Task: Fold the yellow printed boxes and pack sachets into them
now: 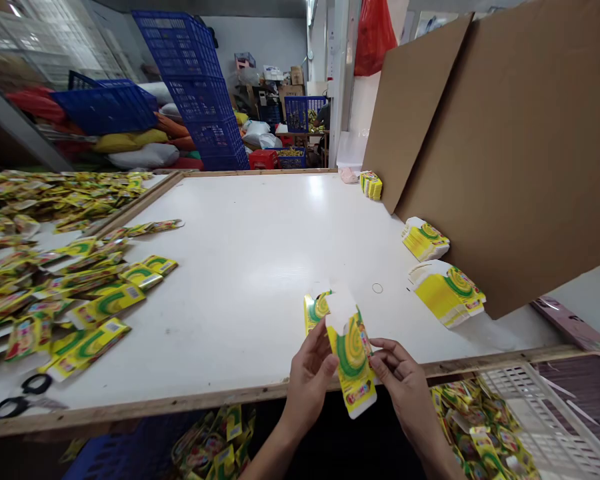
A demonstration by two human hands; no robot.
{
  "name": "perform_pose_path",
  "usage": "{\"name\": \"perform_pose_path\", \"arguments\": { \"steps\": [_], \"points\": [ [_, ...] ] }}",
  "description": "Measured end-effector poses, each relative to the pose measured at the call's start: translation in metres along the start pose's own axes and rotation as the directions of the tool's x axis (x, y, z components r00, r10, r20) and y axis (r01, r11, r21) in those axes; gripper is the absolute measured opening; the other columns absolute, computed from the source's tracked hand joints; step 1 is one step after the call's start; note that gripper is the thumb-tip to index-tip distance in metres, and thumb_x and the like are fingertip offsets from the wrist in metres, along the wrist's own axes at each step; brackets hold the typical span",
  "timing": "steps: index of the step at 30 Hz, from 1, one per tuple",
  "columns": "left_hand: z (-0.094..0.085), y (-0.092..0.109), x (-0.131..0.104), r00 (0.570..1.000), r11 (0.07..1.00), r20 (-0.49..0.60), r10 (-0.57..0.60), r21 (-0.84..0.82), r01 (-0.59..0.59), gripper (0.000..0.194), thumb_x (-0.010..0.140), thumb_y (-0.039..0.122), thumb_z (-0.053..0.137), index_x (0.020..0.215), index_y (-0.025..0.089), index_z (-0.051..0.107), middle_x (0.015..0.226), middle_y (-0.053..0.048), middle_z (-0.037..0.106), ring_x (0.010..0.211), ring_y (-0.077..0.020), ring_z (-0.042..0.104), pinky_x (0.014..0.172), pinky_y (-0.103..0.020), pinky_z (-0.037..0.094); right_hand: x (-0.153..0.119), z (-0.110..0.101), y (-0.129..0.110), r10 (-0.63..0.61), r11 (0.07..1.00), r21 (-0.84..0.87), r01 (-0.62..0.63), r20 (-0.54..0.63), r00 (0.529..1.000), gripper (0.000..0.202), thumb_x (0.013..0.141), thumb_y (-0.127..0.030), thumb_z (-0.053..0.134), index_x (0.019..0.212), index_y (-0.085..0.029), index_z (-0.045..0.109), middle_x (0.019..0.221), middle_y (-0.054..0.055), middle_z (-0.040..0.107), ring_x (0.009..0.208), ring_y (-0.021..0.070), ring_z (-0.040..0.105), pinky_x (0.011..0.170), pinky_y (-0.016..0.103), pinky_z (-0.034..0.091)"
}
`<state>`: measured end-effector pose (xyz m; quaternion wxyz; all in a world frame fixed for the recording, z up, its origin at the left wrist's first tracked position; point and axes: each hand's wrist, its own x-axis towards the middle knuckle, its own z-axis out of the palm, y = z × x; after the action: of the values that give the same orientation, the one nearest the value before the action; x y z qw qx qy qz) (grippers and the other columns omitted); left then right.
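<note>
Over the table's front edge I hold a flat yellow and green printed carton (353,357) with a white flap at its upper end. My left hand (313,367) grips its left side, thumb near the front face. My right hand (400,380) pinches the right edge between thumb and curled fingers. Just behind it, another yellow carton (315,310) lies on the white table (250,267), partly hidden by the held one and my left hand. To the right sit a large stack of flat cartons (447,293) and a smaller stack (425,239).
Loose cartons (95,303) cover the table's left side, with black-handled scissors (25,397) at the front left corner. A rubber band (377,288) lies right of centre. Tall cardboard sheets (525,147) lean along the right. Below the edge, a white basket (535,420) stands beside cartons.
</note>
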<state>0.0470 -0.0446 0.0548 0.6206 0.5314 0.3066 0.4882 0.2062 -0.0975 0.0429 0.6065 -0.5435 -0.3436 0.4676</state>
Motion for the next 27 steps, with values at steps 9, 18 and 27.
{"name": "perform_pose_path", "arguments": {
  "steps": [9,18,27],
  "points": [
    [0.000,0.001,0.003,0.927,0.934,0.283,-0.246,-0.188,0.305,0.064,0.069,0.059,0.072,0.116,0.016,0.068,0.122,-0.018,0.066,0.117,-0.0370,0.058,0.097,-0.046,0.047,-0.005,0.009,-0.004,0.020,0.998,0.057,-0.025,0.094,0.995,0.031,0.074,-0.047,0.075,0.088,-0.019,0.071,0.092,0.008,0.074,0.090,0.0262,0.067,0.081,0.039,0.053],
    [0.012,-0.002,0.007,0.947,0.947,0.089,-0.309,-0.063,0.315,0.037,0.083,0.047,0.063,0.100,0.014,0.065,0.100,-0.011,0.074,0.094,-0.0271,0.068,0.077,-0.034,0.055,-0.006,0.013,0.007,0.021,1.000,0.012,-0.022,0.051,0.998,0.031,0.079,-0.047,0.070,0.077,-0.018,0.061,0.070,0.003,0.066,0.066,0.0182,0.060,0.064,0.030,0.050],
    [0.013,0.005,-0.002,0.962,0.967,0.105,-0.253,0.002,0.254,0.061,0.086,0.032,0.063,0.134,0.030,0.027,0.122,-0.010,0.063,0.101,-0.0226,0.066,0.087,-0.036,0.051,-0.003,0.009,0.004,-0.136,0.975,-0.178,0.135,0.010,0.991,0.043,0.085,-0.039,0.064,0.121,-0.021,0.050,0.092,0.003,0.063,0.060,0.0124,0.051,0.059,0.025,0.045]
  ]
}}
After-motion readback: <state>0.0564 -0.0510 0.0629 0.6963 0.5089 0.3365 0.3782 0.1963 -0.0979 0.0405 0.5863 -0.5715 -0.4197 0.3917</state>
